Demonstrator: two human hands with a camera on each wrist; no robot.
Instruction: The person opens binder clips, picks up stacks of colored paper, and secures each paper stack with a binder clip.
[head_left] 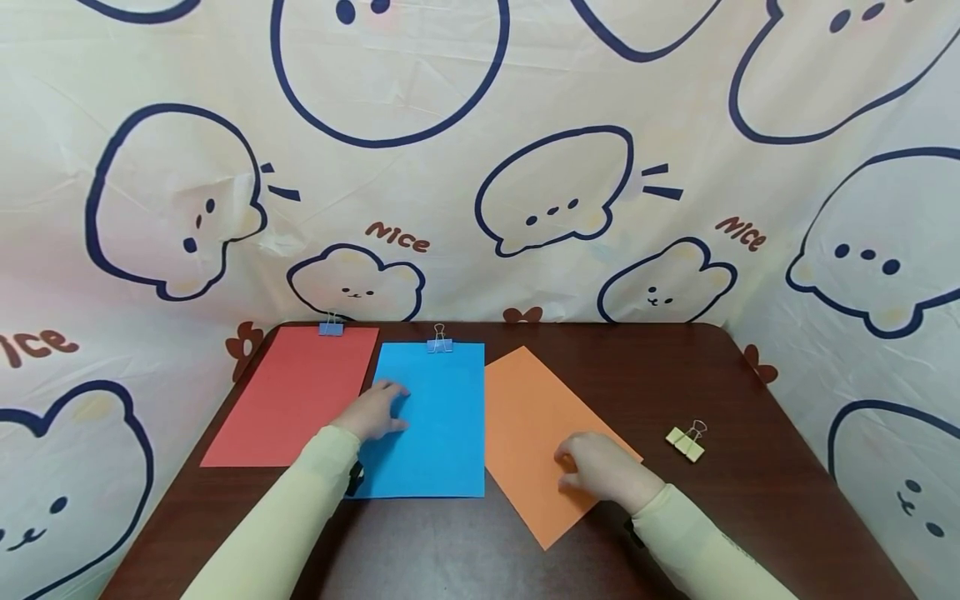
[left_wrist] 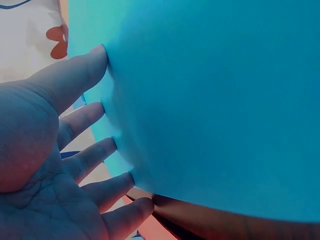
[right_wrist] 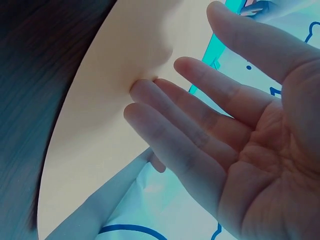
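Note:
A blue sheet of paper (head_left: 438, 433) lies in the middle of the table with a blue binder clip (head_left: 440, 345) at its top edge. My left hand (head_left: 372, 412) is over its left side; in the left wrist view the spread fingertips (left_wrist: 109, 144) rest on the blue surface. To its right, an orange sheet (head_left: 525, 417) lies turned at an angle, without a clip. Over the orange sheet's lower right part is my right hand (head_left: 606, 469), its fingers extended. In the right wrist view, fingertips (right_wrist: 142, 87) touch the sheet, which appears pale there.
A red sheet (head_left: 300, 400) lies at the left, with another blue binder clip (head_left: 331, 329) on its top edge. Toward the right of the dark brown table (head_left: 420, 554) sits a yellow binder clip (head_left: 686, 445). A printed curtain (head_left: 450, 183) surrounds the table's back and sides.

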